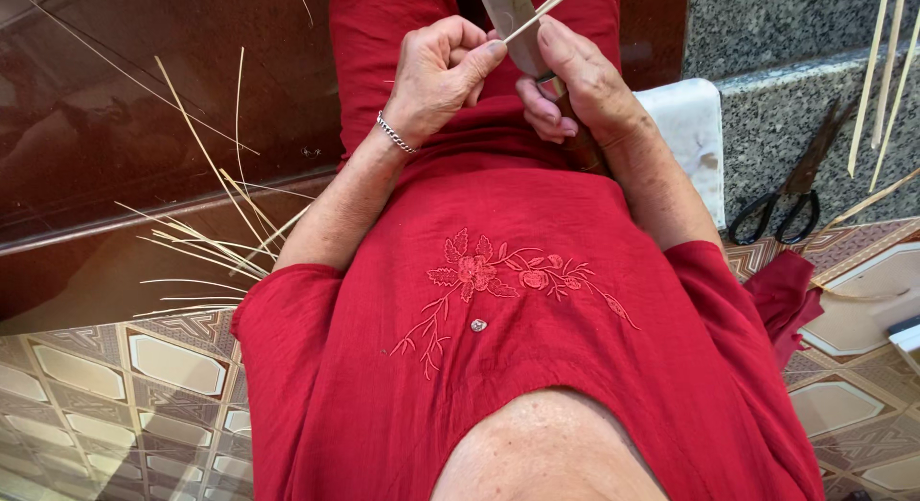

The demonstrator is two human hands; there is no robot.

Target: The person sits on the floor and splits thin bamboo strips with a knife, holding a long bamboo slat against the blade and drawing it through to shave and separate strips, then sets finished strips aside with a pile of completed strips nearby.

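Note:
My right hand grips the wooden handle of a broad-bladed knife, blade pointing up and away. My left hand, with a silver bracelet on the wrist, is closed around a thin pale bamboo strip that lies across the blade, the thumb pressing it by the knife. Both hands are held over my lap, which is covered by a red embroidered garment.
Thin bamboo slivers lie scattered on the dark step at left. Black scissors rest on the grey granite step at right, beside more bamboo strips. A white cushion sits under my right arm. Patterned floor tiles spread below.

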